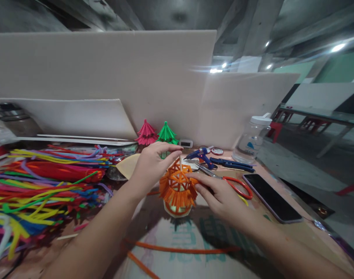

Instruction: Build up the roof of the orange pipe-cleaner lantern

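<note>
Tower of tiered orange pipe-cleaner latticework (178, 197) sits mid bench (177, 269), left hand (153, 159) apparently pinching its thin pale upright stick (181, 163), right hand (216, 190) gripping its right edge; tier-fitting looks in hand, next move calling for steady alignment.

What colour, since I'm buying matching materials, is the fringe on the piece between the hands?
The fringe is orange, seen best in the head view.
</note>
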Demonstrator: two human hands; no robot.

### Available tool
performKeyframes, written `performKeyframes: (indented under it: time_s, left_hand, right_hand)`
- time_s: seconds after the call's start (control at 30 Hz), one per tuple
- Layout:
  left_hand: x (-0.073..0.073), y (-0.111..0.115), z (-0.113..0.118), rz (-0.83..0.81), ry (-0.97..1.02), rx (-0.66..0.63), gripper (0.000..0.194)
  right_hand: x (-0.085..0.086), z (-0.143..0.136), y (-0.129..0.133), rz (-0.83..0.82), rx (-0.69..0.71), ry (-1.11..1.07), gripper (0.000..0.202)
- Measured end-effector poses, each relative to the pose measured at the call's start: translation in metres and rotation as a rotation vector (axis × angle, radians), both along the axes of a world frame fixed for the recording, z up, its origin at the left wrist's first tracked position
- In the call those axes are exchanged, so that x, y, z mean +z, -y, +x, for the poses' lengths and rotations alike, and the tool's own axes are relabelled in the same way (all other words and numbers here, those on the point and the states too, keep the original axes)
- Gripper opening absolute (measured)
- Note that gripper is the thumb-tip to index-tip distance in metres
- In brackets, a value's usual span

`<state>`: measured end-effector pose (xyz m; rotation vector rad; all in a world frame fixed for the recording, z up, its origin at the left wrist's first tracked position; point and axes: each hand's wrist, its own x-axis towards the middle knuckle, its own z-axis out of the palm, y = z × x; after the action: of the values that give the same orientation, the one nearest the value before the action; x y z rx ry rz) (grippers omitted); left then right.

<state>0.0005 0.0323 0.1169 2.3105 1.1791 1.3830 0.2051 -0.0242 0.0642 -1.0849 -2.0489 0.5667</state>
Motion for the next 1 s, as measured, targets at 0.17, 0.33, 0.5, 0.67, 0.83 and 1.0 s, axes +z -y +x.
performKeyframes:
  time_s: [0.17,0.33,0.5,0.67,0.83,1.0]
  left_hand:
    - [0.003,0.005,-0.001,0.036,-0.014,-0.088,0.016]
    - [0.005,0.006,-0.003,-0.036,0.011,-0.063,0.028]
    - [0.008,-0.004,-0.016,-0.174,-0.054,-0.012,0.028]
    - [0.004,-0.011,-0.022,-0.431,-0.108,-0.074,0.028]
    - [0.003,-0.008,-0.018,-0.476,-0.150,-0.127,0.026]
    - [0.001,-0.008,-0.019,-0.469,-0.167,-0.070,0.023]
  right_hand:
    - [0.001,0.000,-0.001,0.009,0.007,-0.004,0.031]
    - [-0.001,0.002,0.001,0.081,-0.011,-0.050,0.029]
    - [0.016,0.004,-0.005,0.172,-0.131,-0.117,0.021]
    - [0.053,-0.010,-0.025,0.161,-0.183,-0.174,0.022]
    - [0.060,-0.028,-0.038,0.146,-0.107,-0.131,0.014]
    - [0.051,-0.029,-0.040,0.195,-0.148,-0.149,0.010]
